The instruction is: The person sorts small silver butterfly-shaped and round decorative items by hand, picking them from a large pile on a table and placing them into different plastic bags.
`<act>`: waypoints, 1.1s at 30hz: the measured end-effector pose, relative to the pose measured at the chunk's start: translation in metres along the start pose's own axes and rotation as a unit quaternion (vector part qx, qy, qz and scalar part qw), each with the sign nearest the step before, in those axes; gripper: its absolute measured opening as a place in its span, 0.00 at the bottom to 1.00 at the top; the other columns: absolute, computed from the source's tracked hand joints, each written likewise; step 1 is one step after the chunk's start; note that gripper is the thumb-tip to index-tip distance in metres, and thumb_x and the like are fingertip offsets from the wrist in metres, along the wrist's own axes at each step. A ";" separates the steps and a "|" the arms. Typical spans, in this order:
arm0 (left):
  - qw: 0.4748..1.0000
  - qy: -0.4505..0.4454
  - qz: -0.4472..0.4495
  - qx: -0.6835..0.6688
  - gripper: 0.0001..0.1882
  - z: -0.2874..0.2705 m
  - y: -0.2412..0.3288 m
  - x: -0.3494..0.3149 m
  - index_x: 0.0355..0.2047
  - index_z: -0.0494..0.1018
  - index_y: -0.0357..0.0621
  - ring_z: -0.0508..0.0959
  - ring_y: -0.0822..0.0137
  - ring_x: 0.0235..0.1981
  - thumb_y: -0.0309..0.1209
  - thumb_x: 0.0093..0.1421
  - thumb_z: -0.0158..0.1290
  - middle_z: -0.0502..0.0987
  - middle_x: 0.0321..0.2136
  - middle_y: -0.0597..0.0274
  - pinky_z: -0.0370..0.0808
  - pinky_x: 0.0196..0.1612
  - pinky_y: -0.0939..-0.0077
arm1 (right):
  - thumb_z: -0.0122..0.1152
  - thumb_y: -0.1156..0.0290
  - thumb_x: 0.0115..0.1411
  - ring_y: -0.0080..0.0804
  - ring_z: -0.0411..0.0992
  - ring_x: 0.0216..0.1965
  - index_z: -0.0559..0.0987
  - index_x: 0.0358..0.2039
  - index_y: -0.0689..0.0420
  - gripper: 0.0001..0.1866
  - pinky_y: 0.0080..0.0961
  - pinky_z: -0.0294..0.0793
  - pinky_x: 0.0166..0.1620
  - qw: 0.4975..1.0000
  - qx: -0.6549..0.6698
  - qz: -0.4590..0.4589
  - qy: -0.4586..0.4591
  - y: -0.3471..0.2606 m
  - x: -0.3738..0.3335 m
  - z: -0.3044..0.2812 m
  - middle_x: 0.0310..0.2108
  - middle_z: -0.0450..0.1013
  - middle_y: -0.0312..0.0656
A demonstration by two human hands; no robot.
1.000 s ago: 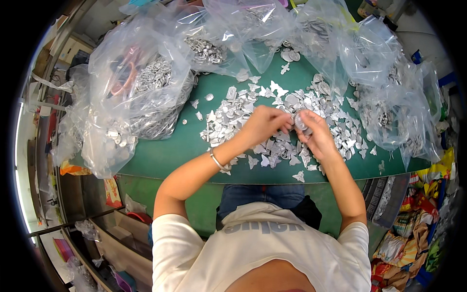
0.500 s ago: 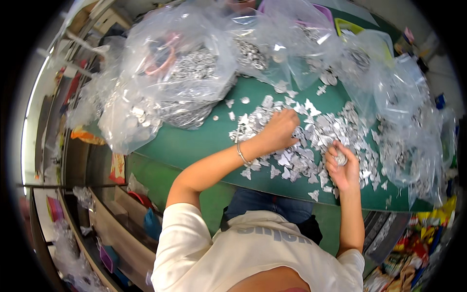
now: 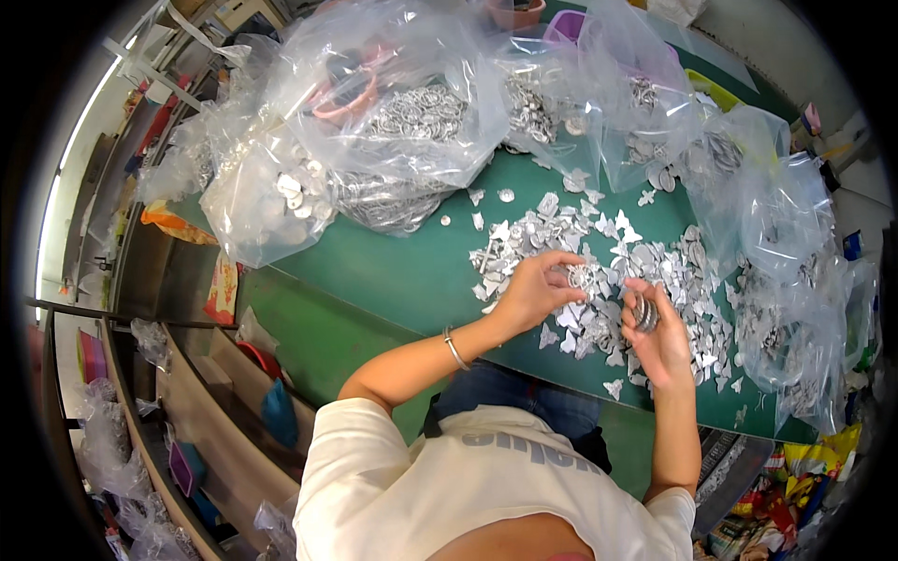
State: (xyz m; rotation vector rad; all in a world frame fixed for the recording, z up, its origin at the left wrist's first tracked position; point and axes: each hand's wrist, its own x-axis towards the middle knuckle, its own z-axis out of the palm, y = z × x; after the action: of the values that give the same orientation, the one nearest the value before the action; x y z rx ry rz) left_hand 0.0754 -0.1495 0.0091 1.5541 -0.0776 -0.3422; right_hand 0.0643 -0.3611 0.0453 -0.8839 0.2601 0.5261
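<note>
My left hand (image 3: 541,292), with a bangle on its wrist, pinches a pale silver metal piece (image 3: 582,277) between thumb and fingers. It looks round and patterned, but its details are too small to read. Curled fingers of my right hand (image 3: 662,344) hold a small stack of round silver metal discs (image 3: 644,314), edges showing. Both hands are over a loose pile of flat silver metal pieces (image 3: 533,234), many shaped like butterflies or figures. The pile spreads to the right around my right hand (image 3: 662,344).
Large clear plastic bags (image 3: 402,178) full of metal pieces line the back of the green table (image 3: 374,271). More bags (image 3: 795,318) stand at the right. An orange pot (image 3: 514,11) and a purple basket (image 3: 566,26) are behind. Open shelving (image 3: 224,411) stands at the left.
My left hand has come down from the pile's far part and now pinches a piece near my right hand. The right hand has turned, showing the discs' edges. The whole view has shifted slightly.
</note>
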 end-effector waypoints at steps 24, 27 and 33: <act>0.776 0.131 -0.045 -0.615 0.09 0.015 -0.005 -0.061 0.34 0.68 0.42 0.73 0.70 0.37 0.34 0.61 0.43 0.72 0.32 0.63 0.73 0.42 0.73 | 0.49 0.77 0.54 0.48 0.63 0.42 0.73 0.40 0.65 0.13 0.38 0.59 0.47 0.558 -0.655 -0.508 0.025 0.067 0.009 0.104 0.39 0.67 0.51; 0.782 0.144 -0.061 -0.603 0.11 0.009 0.000 -0.069 0.32 0.70 0.37 0.75 0.66 0.38 0.33 0.61 0.43 0.73 0.33 0.58 0.74 0.45 0.70 | 0.48 0.75 0.58 0.36 0.70 0.35 0.73 0.40 0.64 0.11 0.29 0.66 0.40 0.685 -0.650 -0.328 -0.025 0.060 0.016 0.092 0.32 0.71 0.49; 0.819 0.136 -0.088 -0.551 0.13 -0.007 0.002 -0.080 0.31 0.70 0.35 0.76 0.60 0.39 0.35 0.61 0.44 0.74 0.33 0.53 0.74 0.45 0.68 | 0.53 0.79 0.55 0.18 0.67 0.20 0.76 0.33 0.65 0.06 0.15 0.64 0.24 0.799 -0.524 -0.294 0.002 0.067 0.026 0.091 0.21 0.72 0.38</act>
State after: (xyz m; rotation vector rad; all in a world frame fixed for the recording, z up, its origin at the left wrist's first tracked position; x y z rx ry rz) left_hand 0.0014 -0.1220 0.0241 0.4278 0.4320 -0.2269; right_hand 0.0503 -0.2463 0.0454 -1.9616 -0.3670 0.0263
